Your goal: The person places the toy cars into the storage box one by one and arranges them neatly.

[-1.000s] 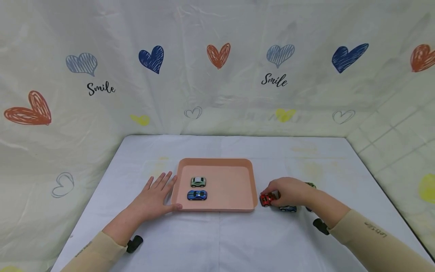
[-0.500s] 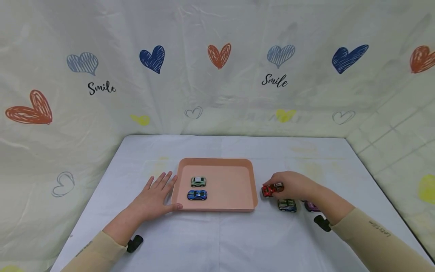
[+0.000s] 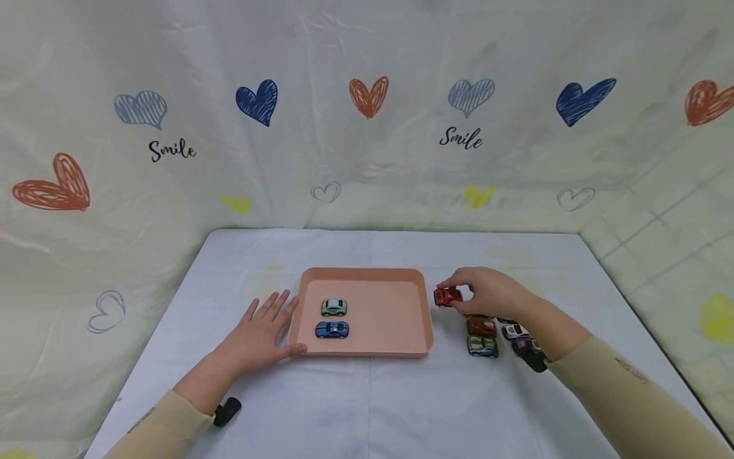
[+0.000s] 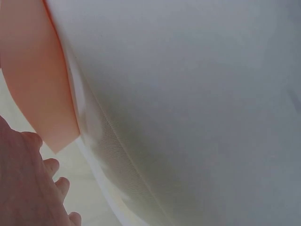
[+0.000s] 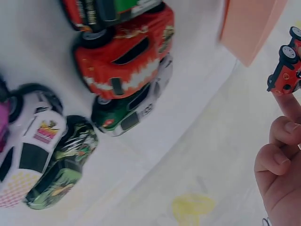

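Observation:
My right hand (image 3: pixel 490 292) pinches a small red toy car (image 3: pixel 447 297) between thumb and fingers, just outside the right edge of the pink tray (image 3: pixel 390 322). In the right wrist view the pinched car shows at the right edge, its wheels to the side. Spread with straight fingers, my left hand (image 3: pixel 258 336) lies at the tray's left side, its thumb at the near left corner. Inside the tray, a pale green toy car (image 3: pixel 334 307) stands behind a blue toy car (image 3: pixel 332 329), both on the left half.
Right of the tray, several toy cars sit close together: an orange-red car (image 3: pixel 481 327), a green-and-blue car (image 3: pixel 483 347), a white car (image 5: pixel 35 150) and a camouflage car (image 5: pixel 63 174). My right forearm partly covers this group. White cloth (image 3: pixel 367 408) covers the table.
My right hand has carried the red car away from the group, toward the far side of the table beside the tray. More parked cars now show. The left hand has stayed put.

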Available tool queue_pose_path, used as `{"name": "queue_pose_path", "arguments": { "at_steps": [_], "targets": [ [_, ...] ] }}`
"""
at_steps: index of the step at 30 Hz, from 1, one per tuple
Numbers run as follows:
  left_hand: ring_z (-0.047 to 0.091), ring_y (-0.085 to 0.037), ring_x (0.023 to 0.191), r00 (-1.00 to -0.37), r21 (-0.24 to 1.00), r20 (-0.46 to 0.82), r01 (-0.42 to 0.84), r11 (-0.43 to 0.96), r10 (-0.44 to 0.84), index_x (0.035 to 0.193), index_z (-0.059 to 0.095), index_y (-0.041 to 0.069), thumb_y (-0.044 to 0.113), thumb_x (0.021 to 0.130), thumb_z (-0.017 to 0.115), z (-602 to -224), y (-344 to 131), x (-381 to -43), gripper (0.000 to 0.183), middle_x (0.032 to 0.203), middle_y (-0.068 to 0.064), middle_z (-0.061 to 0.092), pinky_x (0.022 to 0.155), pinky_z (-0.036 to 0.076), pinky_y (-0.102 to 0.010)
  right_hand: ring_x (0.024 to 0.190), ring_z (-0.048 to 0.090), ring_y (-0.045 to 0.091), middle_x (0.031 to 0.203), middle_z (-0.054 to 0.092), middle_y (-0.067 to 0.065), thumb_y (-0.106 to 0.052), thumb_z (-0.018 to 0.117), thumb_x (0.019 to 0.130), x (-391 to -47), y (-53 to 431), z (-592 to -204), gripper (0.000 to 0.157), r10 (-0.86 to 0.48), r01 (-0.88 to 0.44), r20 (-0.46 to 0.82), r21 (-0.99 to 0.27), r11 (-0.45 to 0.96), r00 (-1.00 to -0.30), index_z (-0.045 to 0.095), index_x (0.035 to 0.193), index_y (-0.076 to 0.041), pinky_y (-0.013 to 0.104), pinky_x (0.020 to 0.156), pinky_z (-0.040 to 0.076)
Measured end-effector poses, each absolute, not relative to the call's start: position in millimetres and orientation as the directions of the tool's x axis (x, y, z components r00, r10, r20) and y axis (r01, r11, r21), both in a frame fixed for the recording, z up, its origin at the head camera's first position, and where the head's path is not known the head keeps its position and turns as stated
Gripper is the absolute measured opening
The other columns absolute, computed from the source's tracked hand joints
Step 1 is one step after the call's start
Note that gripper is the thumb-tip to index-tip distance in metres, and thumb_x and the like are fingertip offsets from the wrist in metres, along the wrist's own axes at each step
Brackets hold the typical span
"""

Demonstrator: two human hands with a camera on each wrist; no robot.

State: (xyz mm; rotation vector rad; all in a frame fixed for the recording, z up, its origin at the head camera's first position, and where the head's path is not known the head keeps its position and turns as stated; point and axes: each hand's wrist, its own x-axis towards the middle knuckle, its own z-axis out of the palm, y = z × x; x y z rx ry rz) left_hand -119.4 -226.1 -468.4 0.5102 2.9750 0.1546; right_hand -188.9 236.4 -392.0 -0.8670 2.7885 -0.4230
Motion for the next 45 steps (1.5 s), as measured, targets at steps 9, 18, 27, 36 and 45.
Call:
{"name": "queue_pose_path", "arguments": {
  "at_steps": [9,18,27,36,45],
  "targets": [
    [0.01,-0.031,0.152,-0.939,0.12,-0.094,0.32,0.94,0.331,0.16,0.02,0.015,0.082,0.081,0.049,-471.2,-227.7,-119.9,0.107,0.165,-0.009,0.015,0.12,0.003,-0.058,0.073,0.052,0.01,0.108,0.066,-0.01,-0.022,0.073,0.087,-197.6,210.3,-381.2,0.036,-0.596,-0.55,-0.054,-0.327,0.768,-0.801,0.071,0.123,-0.025,0.028,0.062,0.046],
    [0.01,-0.031,0.152,-0.937,0.115,-0.096,0.324,0.939,0.335,0.16,0.019,0.015,0.084,0.081,0.047,-471.6,-228.3,-120.2,0.108,0.165,-0.009,0.015,0.12,0.004,-0.058,0.081,0.054,0.011,0.105,0.066,-0.012,-0.024,0.074,0.087,-213.1,168.3,-375.2,0.035,-0.614,-0.566,-0.05,-0.334,0.753,-0.788,0.072,0.122,-0.026,0.03,0.068,0.048],
    [0.009,-0.031,0.152,-0.939,0.121,-0.095,0.32,0.94,0.332,0.16,0.017,0.017,0.083,0.081,0.047,-471.0,-229.2,-120.8,0.108,0.166,-0.008,0.014,0.12,0.002,-0.057,0.096,0.06,0.013,0.107,0.067,-0.01,-0.026,0.072,0.087,-232.2,114.7,-376.5,0.034,-0.644,-0.592,-0.074,-0.325,0.737,-0.761,0.073,0.12,-0.027,0.034,0.084,0.052],
    [0.01,-0.031,0.152,-0.938,0.121,-0.095,0.32,0.94,0.332,0.16,0.017,0.018,0.084,0.081,0.047,-471.6,-229.0,-121.7,0.108,0.166,-0.007,0.014,0.121,0.003,-0.057,0.09,0.057,0.009,0.103,0.065,-0.011,-0.027,0.07,0.086,-245.6,71.1,-385.5,0.031,-0.685,-0.632,-0.098,-0.309,0.71,-0.722,0.074,0.117,-0.028,0.029,0.079,0.051],
    [0.01,-0.031,0.152,-0.938,0.113,-0.107,0.319,0.941,0.331,0.16,0.018,0.017,0.086,0.079,0.045,-469.1,-227.7,-121.1,0.11,0.166,-0.008,0.015,0.12,0.003,-0.057,0.086,0.056,0.009,0.098,0.064,-0.011,-0.027,0.07,0.085,-250.0,44.8,-400.2,0.028,-0.673,-0.628,-0.123,-0.271,0.73,-0.729,0.075,0.113,-0.028,0.027,0.077,0.051]
  ]
}}
